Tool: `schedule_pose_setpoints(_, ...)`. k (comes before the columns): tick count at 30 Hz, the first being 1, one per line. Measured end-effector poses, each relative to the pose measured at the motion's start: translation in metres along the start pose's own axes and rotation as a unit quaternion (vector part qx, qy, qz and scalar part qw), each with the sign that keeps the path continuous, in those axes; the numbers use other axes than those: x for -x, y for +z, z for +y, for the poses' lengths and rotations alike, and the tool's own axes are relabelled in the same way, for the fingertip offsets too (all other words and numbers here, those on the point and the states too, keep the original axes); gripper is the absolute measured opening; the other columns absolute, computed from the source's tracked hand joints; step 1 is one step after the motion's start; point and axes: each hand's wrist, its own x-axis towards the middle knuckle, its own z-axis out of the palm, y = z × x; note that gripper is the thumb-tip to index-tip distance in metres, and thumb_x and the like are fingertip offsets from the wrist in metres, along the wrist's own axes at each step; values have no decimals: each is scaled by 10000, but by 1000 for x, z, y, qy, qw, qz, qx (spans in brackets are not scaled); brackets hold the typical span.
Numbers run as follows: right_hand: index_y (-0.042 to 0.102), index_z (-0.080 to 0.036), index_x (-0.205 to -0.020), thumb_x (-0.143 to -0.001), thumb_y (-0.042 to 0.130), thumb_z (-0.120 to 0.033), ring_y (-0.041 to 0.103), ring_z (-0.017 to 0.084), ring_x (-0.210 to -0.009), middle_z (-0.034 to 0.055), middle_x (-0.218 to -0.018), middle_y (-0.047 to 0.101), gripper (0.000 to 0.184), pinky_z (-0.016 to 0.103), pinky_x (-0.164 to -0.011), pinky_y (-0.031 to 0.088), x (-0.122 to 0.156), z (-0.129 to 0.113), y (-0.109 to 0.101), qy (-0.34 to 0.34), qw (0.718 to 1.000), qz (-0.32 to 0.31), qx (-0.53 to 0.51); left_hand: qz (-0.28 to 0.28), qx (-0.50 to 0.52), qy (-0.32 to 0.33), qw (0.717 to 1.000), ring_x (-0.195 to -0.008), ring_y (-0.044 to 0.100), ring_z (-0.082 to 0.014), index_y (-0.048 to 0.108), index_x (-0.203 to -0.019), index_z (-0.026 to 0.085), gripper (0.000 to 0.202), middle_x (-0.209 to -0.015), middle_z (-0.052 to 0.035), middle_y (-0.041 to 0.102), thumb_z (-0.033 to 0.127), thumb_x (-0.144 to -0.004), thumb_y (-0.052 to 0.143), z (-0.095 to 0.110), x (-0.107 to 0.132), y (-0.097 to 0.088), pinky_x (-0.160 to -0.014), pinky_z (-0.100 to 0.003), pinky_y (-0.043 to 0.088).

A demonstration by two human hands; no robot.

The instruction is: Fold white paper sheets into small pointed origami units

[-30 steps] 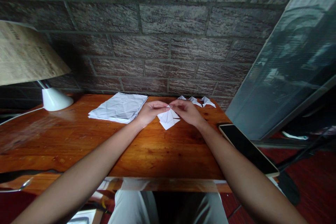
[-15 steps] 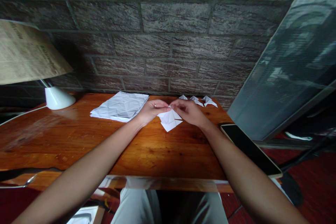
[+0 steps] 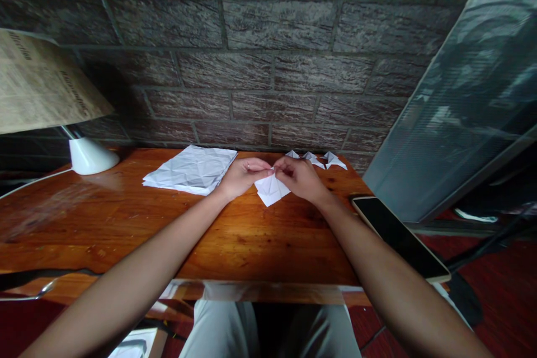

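A small folded white paper [image 3: 271, 191] with crease lines hangs down over the wooden table between my two hands. My left hand [image 3: 245, 177] pinches its upper left edge between thumb and fingers; a ring shows on one finger. On the other side my right hand [image 3: 298, 177] is closed on the upper right part, its fingertips meeting the left ones at the paper's top point. The right fingers cover part of the paper's right side. Left of my hands lies a stack of creased white sheets [image 3: 192, 169]. Several folded paper pieces [image 3: 333, 160] stand behind my right hand.
A lamp [image 3: 90, 155] with a newspaper-print shade stands at the left of the wooden table [image 3: 251, 240]. A tablet [image 3: 400, 238] lies at the right edge beside my forearm. The brick wall [image 3: 277, 72] rises behind, with a translucent panel [image 3: 440, 95] at right.
My right fingers have come down over the right side of the folded paper, and its right flap no longer sticks out. The hands have stayed in nearly the same place.
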Motion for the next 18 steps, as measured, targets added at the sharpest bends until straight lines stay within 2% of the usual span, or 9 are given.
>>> schedule_pose_setpoints(6, 663, -169, -852, -840, 585, -211, 620, 132, -622, 24, -730, 708, 89, 241, -626, 443, -1, 1, 0, 12, 1000, 5, 3, 29, -37, 43, 998, -737, 698, -174, 752, -783, 149, 404, -817, -65, 777, 483, -590, 872, -6, 0, 3, -726, -295, 542)
schedule_pose_setpoints(11, 671, -179, -843, -837, 584, -182, 635, 134, -640, 21, -745, 721, 87, 239, -636, 450, -1, -1, -1, 19, 1000, 8, 18, 58, -51, 68, 995, -724, 694, -167, 756, -780, 153, 368, -821, -63, 775, 450, -595, 869, -10, 2, 6, -716, -289, 553)
schedule_pose_setpoints(18, 679, -180, -837, -841, 591, -176, 642, 137, -638, 16, -732, 723, 89, 242, -641, 453, 0, -1, 1, 28, 999, 9, 22, 63, -62, 87, 992, -690, 678, -159, 760, -739, 159, 260, -774, -56, 765, 393, -644, 821, -8, 5, 12, -657, -269, 533)
